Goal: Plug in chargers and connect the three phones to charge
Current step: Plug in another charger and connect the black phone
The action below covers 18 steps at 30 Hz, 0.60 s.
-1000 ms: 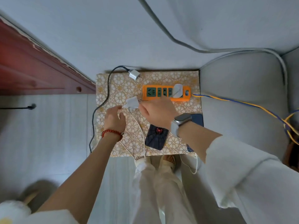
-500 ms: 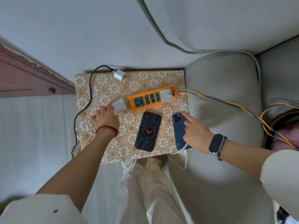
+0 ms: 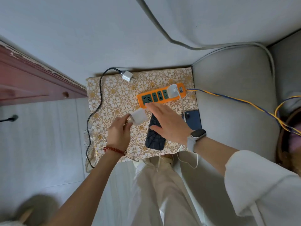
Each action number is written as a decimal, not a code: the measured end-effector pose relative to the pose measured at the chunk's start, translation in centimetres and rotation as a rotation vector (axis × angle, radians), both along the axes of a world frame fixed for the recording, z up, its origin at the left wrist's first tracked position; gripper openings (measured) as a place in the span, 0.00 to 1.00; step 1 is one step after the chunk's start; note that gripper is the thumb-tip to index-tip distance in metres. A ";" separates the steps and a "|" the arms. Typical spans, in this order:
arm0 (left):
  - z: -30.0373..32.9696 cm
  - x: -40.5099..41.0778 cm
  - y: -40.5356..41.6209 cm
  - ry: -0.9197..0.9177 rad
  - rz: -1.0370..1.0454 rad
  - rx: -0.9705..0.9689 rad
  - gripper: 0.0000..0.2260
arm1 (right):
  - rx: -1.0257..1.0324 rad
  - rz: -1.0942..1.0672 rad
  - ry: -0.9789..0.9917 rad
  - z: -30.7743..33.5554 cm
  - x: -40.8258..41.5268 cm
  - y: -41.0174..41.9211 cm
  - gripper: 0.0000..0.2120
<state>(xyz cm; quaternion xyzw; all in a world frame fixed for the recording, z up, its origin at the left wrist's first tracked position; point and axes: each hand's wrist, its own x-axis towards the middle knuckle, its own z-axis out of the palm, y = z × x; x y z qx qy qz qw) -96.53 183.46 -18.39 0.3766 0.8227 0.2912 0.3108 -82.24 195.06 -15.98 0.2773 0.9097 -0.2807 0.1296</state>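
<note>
An orange power strip [image 3: 160, 96] lies on the flower-patterned table [image 3: 114, 101], with one white charger [image 3: 173, 92] plugged in at its right end. My left hand [image 3: 119, 130] pinches a second white charger [image 3: 138, 116] just below the strip's left end. My right hand [image 3: 166, 121] hovers with straight fingers over a dark phone with a web pattern [image 3: 154, 139], fingertips reaching toward the strip. A blue phone [image 3: 193, 119] lies at the table's right edge with a white cable running to it. A third white charger [image 3: 127, 75] with a black cable lies at the table's back edge.
A grey sofa cushion [image 3: 236, 103] borders the table on the right. A blue and yellow cord [image 3: 236, 99] runs from the strip over it. A red-brown wooden frame [image 3: 32, 82] stands at the left. My legs are below the table's front edge.
My right hand left the blue phone and moved left over the dark phone toward the strip. My left hand lifted the white charger slightly down and away from the strip's end.
</note>
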 end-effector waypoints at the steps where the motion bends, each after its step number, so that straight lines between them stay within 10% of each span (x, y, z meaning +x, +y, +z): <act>1: 0.4 0.1 0.1 -0.007 -0.044 0.032 0.14 | 0.025 0.034 0.025 -0.2 -0.6 -0.2 0.32; 9: 1.1 0.6 0.4 -0.113 0.024 -0.002 0.10 | 0.343 0.109 0.046 -0.5 -1.0 1.1 0.19; 18: 0.9 -1.5 -0.1 -0.058 0.168 0.082 0.08 | 0.107 -0.299 0.186 1.1 -0.5 7.3 0.24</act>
